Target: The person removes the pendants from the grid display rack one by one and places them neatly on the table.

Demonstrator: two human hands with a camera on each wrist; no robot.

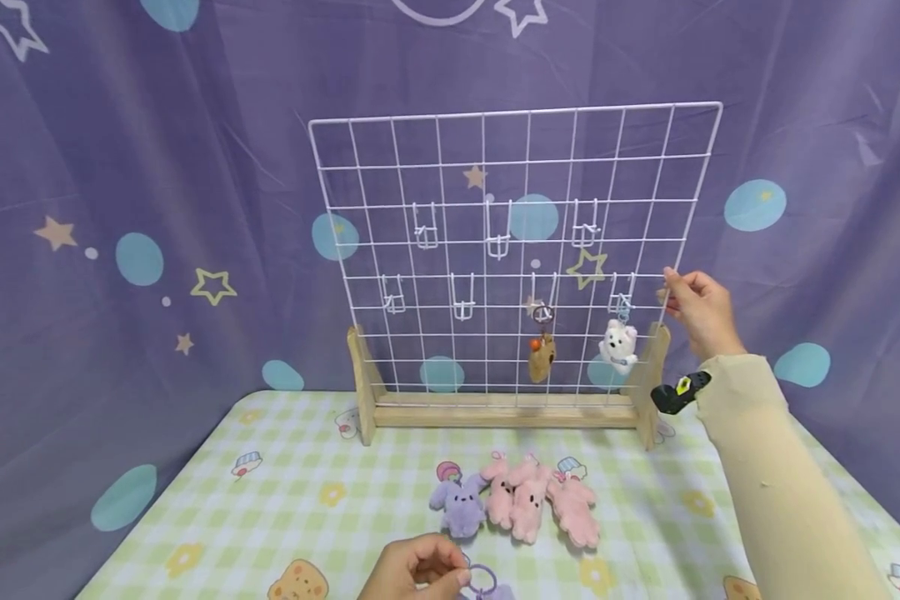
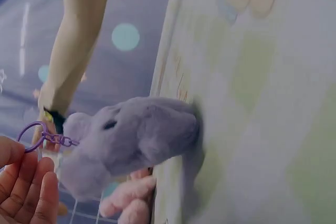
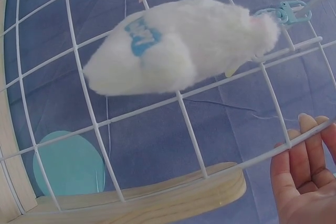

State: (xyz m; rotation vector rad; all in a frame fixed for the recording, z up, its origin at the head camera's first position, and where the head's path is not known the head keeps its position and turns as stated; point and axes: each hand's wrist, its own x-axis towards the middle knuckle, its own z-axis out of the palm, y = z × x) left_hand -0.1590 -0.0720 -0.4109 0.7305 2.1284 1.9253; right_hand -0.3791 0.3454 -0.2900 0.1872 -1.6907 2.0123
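My left hand (image 1: 418,571) pinches the purple key ring (image 2: 32,136) of a purple plush keychain (image 2: 142,135) between thumb and fingertips. In the left wrist view this plush dangles on its short chain close above the tablecloth. At the right edge of the white wire grid rack (image 1: 506,160), my right hand (image 1: 701,312) holds the outer wire with thumb and fingers. Beside that hand, a white plush bear keychain (image 1: 618,346) hangs from a hook by a light blue clasp (image 3: 289,13). A brown plush keychain (image 1: 542,358) hangs on the hook to its left.
Another purple plush (image 1: 461,507) and several pink plush keychains (image 1: 528,504) lie on the checked tablecloth (image 1: 330,467) before the rack. Several white hooks (image 1: 426,235) on the grid hold nothing. A wooden base (image 1: 506,415) supports the rack, with a purple curtain (image 1: 157,350) behind.
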